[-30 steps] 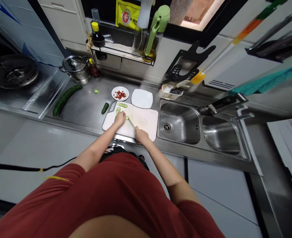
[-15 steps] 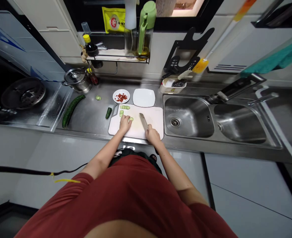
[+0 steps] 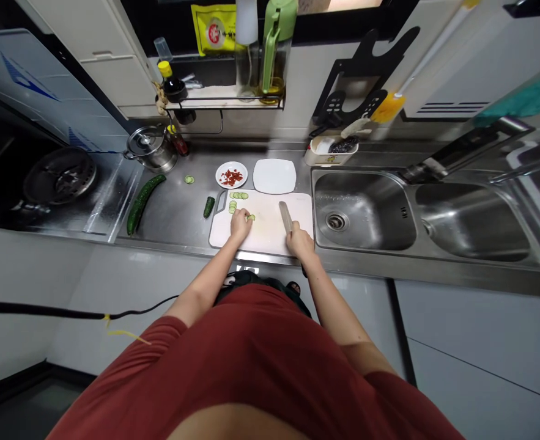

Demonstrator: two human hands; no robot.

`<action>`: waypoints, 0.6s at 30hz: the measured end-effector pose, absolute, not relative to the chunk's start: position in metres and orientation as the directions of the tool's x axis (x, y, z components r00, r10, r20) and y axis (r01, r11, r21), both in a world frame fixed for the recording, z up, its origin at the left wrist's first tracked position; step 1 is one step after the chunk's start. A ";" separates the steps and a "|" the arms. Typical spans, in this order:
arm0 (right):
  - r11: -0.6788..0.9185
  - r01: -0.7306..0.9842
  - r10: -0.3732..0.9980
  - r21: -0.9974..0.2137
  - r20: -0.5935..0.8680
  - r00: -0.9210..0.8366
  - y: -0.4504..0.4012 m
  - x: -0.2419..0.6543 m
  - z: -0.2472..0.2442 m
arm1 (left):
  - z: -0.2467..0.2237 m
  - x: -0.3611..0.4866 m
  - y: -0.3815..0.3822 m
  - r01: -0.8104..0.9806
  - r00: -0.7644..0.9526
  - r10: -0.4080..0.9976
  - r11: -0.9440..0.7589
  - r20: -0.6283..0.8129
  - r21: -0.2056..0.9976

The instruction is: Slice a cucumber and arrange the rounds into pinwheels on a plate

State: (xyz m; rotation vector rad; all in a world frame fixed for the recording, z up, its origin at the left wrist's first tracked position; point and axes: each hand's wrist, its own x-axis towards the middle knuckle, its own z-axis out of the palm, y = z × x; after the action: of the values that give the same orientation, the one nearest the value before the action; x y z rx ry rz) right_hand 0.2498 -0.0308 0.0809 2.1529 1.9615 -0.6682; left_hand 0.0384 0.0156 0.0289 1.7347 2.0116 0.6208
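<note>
Left hand (image 3: 241,222) resting palm-down on the white cutting board (image 3: 270,235) near its left edge, fingers curled over cucumber slices (image 3: 250,217). Right hand (image 3: 299,239) closed around the handle of a knife (image 3: 286,216), blade lying toward the board's right edge. More slices (image 3: 239,195) at the board's back-left corner; whole cucumber (image 3: 144,195) far left on the worktop.
</note>
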 end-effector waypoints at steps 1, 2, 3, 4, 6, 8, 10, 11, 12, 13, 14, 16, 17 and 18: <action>-0.129 0.975 0.906 -0.180 -0.422 0.042 -0.031 0.250 0.080 | 0.030 0.038 0.016 0.787 -0.151 0.988 0.145 -0.041 0.600; -0.128 0.975 0.905 -0.179 -0.424 0.041 -0.031 0.249 0.080 | 0.031 0.037 0.016 0.763 -0.163 0.985 0.167 -0.065 0.624; -0.127 0.975 0.904 -0.180 -0.425 0.039 -0.030 0.249 0.079 | 0.032 0.036 0.016 0.737 -0.180 0.980 0.194 -0.088 0.648; -0.127 0.975 0.903 -0.181 -0.427 0.038 -0.030 0.249 0.079 | 0.032 0.034 0.015 0.710 -0.202 0.973 0.221 -0.107 0.668; -0.128 0.975 0.897 -0.183 -0.440 0.035 -0.029 0.249 0.078 | 0.032 0.027 0.015 0.664 -0.252 0.959 0.268 -0.129 0.698; -0.128 0.974 0.891 -0.185 -0.452 0.032 -0.027 0.248 0.078 | 0.032 0.018 0.014 0.632 -0.301 0.944 0.301 -0.132 0.714; -0.126 0.974 0.889 -0.187 -0.457 0.027 -0.026 0.248 0.077 | 0.031 0.007 0.015 0.614 -0.347 0.930 0.326 -0.126 0.719; -0.125 0.974 0.890 -0.187 -0.456 0.026 -0.026 0.247 0.077 | 0.030 0.002 0.016 0.612 -0.370 0.921 0.340 -0.121 0.714; -0.125 0.975 0.890 -0.186 -0.454 0.027 -0.026 0.247 0.077 | 0.030 -0.003 0.017 0.614 -0.390 0.913 0.352 -0.115 0.707; -0.127 0.974 0.890 -0.185 -0.454 0.030 -0.026 0.246 0.077 | 0.030 -0.007 0.018 0.617 -0.406 0.907 0.364 -0.113 0.698; -0.131 0.974 0.890 -0.184 -0.455 0.034 -0.026 0.246 0.078 | 0.030 -0.011 0.019 0.623 -0.417 0.902 0.375 -0.113 0.687; -0.139 0.973 0.887 -0.184 -0.461 0.039 -0.026 0.246 0.078 | 0.032 -0.015 0.021 0.639 -0.428 0.896 0.393 -0.119 0.662; -0.141 0.973 0.885 -0.185 -0.465 0.040 -0.026 0.246 0.079 | 0.033 -0.016 0.021 0.650 -0.428 0.895 0.399 -0.123 0.647; -0.144 0.972 0.883 -0.187 -0.468 0.041 -0.026 0.246 0.080 | 0.034 -0.017 0.022 0.662 -0.427 0.896 0.404 -0.125 0.632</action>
State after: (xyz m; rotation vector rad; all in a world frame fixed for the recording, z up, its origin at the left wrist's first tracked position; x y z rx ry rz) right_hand 0.2462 -0.0257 0.0796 2.1267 1.9254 -0.7270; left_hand -0.0172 0.0219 0.0337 1.3295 2.2160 0.6988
